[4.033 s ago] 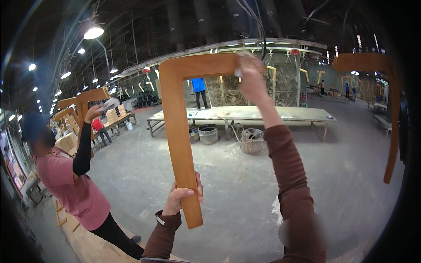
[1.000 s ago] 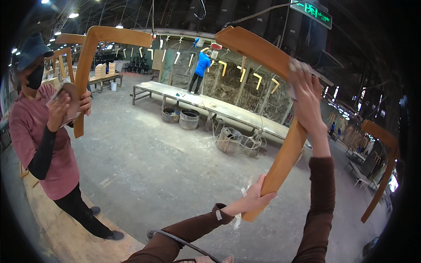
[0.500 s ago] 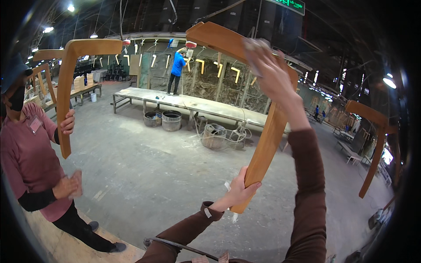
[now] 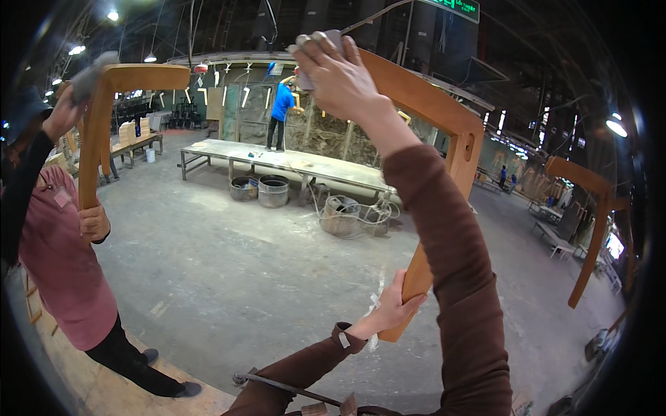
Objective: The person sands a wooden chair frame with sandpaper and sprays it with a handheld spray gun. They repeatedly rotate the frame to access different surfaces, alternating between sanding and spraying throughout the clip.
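Note:
An L-shaped brown wooden furniture part (image 4: 416,90) stands before me, its long leg slanting down and its short arm reaching up to the left. My left hand (image 4: 394,305) is closed around the lower end of the long leg. Up at the far left end of the short arm, my right hand (image 4: 340,76) presses a grey sanding pad (image 4: 333,40) against the wood. The fingers bend over the pad and cover most of it. An oval slot (image 4: 469,144) shows near the part's corner.
At left, a co-worker in a pink shirt (image 4: 66,256) holds a similar wooden part (image 4: 92,149) and a grey pad (image 4: 87,78). Another wooden part (image 4: 590,236) hangs at right. A long low table (image 4: 236,151), metal tubs (image 4: 273,191) and a person in blue (image 4: 283,104) are beyond.
My right hand has slid with the pad from near the corner leftward to the short arm's end. The wooden part has shifted slightly right. The co-worker's pad hand has risen to their part's corner.

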Demonstrator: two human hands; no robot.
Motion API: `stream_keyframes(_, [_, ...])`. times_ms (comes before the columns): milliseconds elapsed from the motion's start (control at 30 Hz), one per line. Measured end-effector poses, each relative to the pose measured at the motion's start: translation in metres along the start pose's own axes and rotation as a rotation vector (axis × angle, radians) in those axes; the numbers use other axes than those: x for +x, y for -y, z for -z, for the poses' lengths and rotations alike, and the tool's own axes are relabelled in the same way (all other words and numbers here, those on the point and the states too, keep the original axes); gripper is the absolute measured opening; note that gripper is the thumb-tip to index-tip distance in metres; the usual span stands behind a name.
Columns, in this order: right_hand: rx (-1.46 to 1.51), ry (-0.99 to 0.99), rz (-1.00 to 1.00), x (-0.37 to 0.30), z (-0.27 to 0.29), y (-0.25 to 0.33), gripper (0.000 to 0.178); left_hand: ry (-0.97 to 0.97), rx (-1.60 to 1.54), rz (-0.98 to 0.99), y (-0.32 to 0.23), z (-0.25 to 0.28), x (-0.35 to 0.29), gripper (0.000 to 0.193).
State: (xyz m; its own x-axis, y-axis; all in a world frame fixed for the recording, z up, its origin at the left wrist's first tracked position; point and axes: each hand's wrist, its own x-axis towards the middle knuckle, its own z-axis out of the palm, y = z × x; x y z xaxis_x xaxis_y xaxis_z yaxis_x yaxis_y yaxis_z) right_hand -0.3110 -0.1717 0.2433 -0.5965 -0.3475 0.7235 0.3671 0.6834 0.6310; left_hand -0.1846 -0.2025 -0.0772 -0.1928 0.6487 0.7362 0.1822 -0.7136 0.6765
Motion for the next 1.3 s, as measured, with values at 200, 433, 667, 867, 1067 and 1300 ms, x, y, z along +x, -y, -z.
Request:
stream_keyframes(200, [-0.079,0.042,-0.023,-0.036,0.02,-0.033,0.067,0.036,-0.086,0.179,0.0,0.001,-0.001,0.047])
stream_keyframes(433, [-0.18,0.111,-0.396,-0.202,0.059,-0.084,0.063,0.082,-0.282,0.259,0.017,-0.002,0.0,0.043])
stream_keyframes(667, [-0.078,0.273,-0.599,-0.32,0.084,0.063,0.065,0.093,-0.637,0.302,0.029,-0.021,0.011,0.054])
stream_keyframes(867, [-0.242,-0.031,-0.545,-0.24,0.079,-0.029,0.064,0.241,-0.714,0.432,0.03,-0.027,0.009,0.057])
stream_keyframes(1067, [-0.301,0.019,-0.578,-0.222,0.063,-0.08,0.06,0.237,-0.748,0.445,0.023,-0.033,0.006,0.056])
stream_keyframes(1300, [0.038,0.318,-0.674,-0.379,0.106,0.152,0.06,0.158,-0.857,0.508,0.015,-0.026,0.014,0.053])
